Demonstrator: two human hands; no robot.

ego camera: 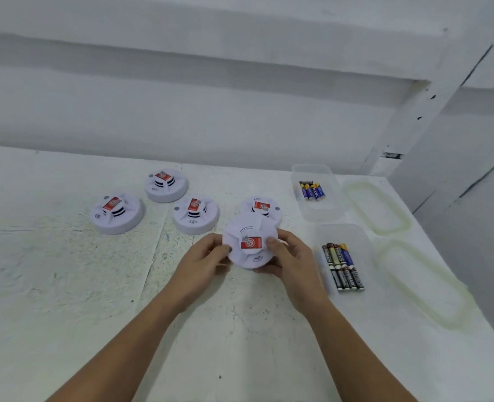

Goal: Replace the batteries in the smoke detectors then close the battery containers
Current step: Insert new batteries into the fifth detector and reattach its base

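A round white smoke detector (250, 240) with a red label is lifted off the table, tilted toward me. My left hand (203, 256) grips its left edge and my right hand (290, 256) grips its right edge. Several more white detectors lie on the table: one just behind the held one (261, 206), one in the middle (196, 215), one at the left (116, 213) and one at the back (166, 184). A clear tub (317, 211) holds blue batteries (312, 190). A nearer clear tub (364, 236) holds dark batteries (343, 266).
Two clear tub lids (376, 208) (422, 282) lie on the table (66, 285) to the right of the tubs, near its right edge. A white wall rises behind the table.
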